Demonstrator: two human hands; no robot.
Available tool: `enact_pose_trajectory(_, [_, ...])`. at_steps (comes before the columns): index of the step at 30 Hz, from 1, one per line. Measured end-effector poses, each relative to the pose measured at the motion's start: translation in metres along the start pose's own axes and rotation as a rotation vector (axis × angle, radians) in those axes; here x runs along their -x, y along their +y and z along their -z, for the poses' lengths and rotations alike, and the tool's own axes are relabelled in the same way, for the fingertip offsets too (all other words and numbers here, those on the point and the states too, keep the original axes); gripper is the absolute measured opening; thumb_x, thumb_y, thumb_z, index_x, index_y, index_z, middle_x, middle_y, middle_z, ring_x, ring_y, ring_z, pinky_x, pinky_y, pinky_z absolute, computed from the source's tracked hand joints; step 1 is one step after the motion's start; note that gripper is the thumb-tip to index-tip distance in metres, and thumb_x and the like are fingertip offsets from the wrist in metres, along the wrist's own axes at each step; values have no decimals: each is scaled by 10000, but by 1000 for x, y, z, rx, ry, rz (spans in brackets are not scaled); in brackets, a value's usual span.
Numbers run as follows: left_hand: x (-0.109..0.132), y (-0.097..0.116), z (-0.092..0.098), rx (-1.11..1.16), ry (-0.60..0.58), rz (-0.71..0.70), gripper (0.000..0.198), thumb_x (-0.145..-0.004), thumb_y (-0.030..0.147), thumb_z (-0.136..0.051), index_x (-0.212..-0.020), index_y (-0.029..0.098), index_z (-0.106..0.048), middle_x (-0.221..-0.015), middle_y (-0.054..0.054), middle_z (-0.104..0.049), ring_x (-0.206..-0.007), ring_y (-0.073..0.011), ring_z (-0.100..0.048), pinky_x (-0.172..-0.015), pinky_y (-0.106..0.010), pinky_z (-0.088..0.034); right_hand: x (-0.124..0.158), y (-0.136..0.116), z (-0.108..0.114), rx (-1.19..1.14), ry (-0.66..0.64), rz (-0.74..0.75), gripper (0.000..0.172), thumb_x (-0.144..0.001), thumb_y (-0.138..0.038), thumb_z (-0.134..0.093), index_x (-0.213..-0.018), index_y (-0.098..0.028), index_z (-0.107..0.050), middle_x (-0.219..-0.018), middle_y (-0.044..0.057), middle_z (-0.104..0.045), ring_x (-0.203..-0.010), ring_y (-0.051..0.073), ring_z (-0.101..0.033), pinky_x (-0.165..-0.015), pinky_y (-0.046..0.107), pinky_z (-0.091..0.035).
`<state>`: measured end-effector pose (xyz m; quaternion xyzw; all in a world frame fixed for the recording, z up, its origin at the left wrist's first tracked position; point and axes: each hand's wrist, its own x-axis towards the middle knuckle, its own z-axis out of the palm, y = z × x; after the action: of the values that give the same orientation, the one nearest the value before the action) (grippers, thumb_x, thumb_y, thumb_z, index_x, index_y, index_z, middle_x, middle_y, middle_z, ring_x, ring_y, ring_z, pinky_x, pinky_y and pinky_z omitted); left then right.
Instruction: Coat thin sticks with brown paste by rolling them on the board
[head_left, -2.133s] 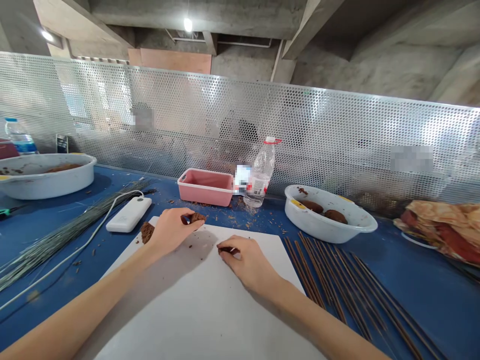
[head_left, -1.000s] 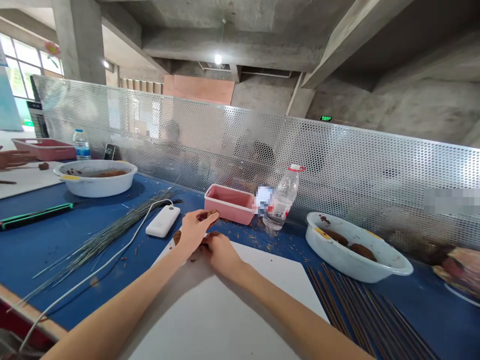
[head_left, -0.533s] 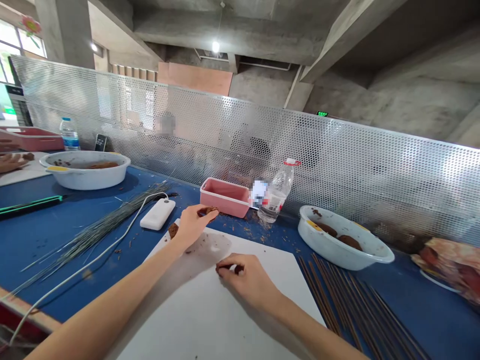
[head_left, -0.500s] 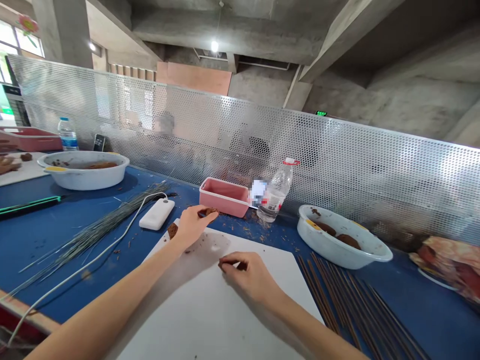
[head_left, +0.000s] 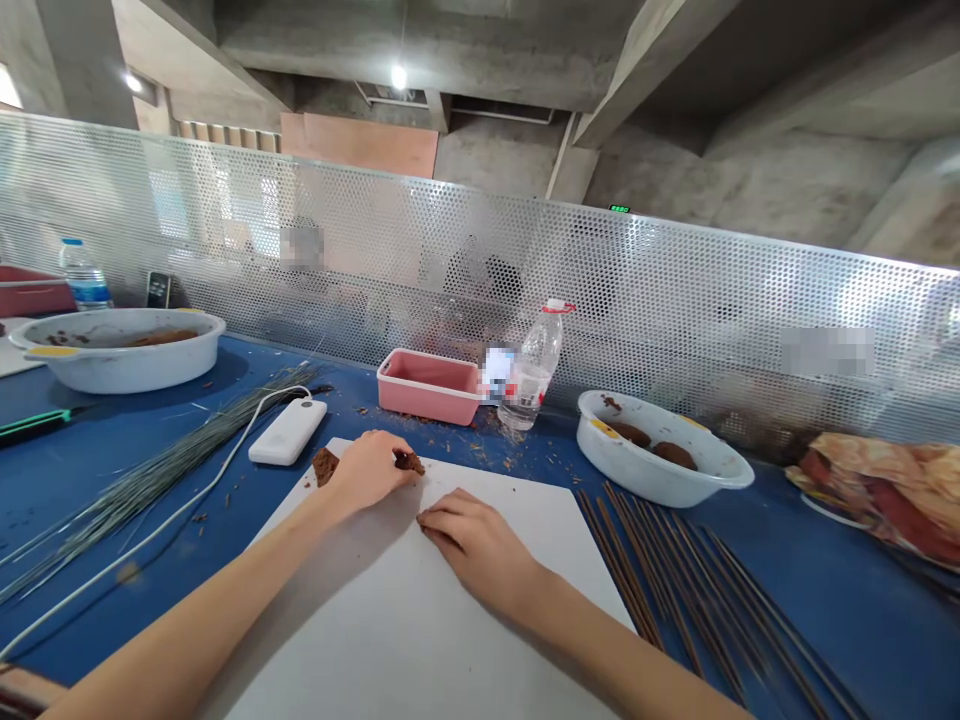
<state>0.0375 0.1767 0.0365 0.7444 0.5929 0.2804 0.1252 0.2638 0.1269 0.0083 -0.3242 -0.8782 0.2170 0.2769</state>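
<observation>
My left hand (head_left: pixel 369 468) is closed around a crumbly brown lump (head_left: pixel 409 463) that shows at its fingertips, just above the far part of a white board (head_left: pixel 375 620). To its right, my right hand (head_left: pixel 480 545) is pinched low over the board, thumb against fingers. A trace of brown shows at those fingertips, but what they hold is too small to make out. Another brown lump (head_left: pixel 324 465) sits at the board's far left corner, beside my left wrist.
Beyond the board stand a pink box (head_left: pixel 429 390) and a water bottle (head_left: pixel 531 375). White basins with brown lumps flank it, one right (head_left: pixel 660 480), one left (head_left: pixel 135 365). Dark thin sticks (head_left: pixel 675 580) lie right; grey wires (head_left: pixel 172 450) and a corded white power bank (head_left: pixel 287 432) lie left.
My left hand has come down and nearer to the board with the brown lump. The fingers of my right hand have drawn closer together. The whole view has turned slightly right.
</observation>
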Motion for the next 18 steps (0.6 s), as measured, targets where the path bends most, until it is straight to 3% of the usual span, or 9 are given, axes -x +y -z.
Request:
enact_pose_trajectory(4, [1,1,-5,-39,-13,10,204,-752,273,-753,-917,285,-873,-1049,-77,-860,-1057,-344,-746,-923,-384,-517,9,-5,11,-213,113,-167,271,-974,-224,-610,-1028,-297,-866,-1068,44,-834,-973,267,-737,-900,394,-566])
enact_pose_trajectory(8, [2,6,-7,-59,13,19,257,-729,227,-735,-951,266,-858,-1097,-101,-851,-1100,-364,-734,-920,-388,-516,13,5,15,-560,224,-369,275,-896,-424,-699,-1022,-233,-852,-1024,79,-830,-885,265,-740,-770,379,-580])
enact_pose_trajectory(13, [2,12,-6,-39,-16,19,188,-836,272,-647,-784,274,-828,-888,-48,-854,-888,-291,-759,-786,-343,-492,16,24,12,-666,298,-381,323,-742,-440,-856,-971,-219,-801,-1038,94,-819,-963,272,-752,-892,412,-600])
enact_pose_trajectory(18, [-1,10,-10,-80,-18,34,168,-810,258,-656,-754,279,-813,-928,-47,-858,-959,-313,-741,-798,-345,-480,21,27,12,-704,312,-394,318,-739,-426,-876,-967,-232,-769,-1221,105,-777,-972,252,-756,-878,392,-603])
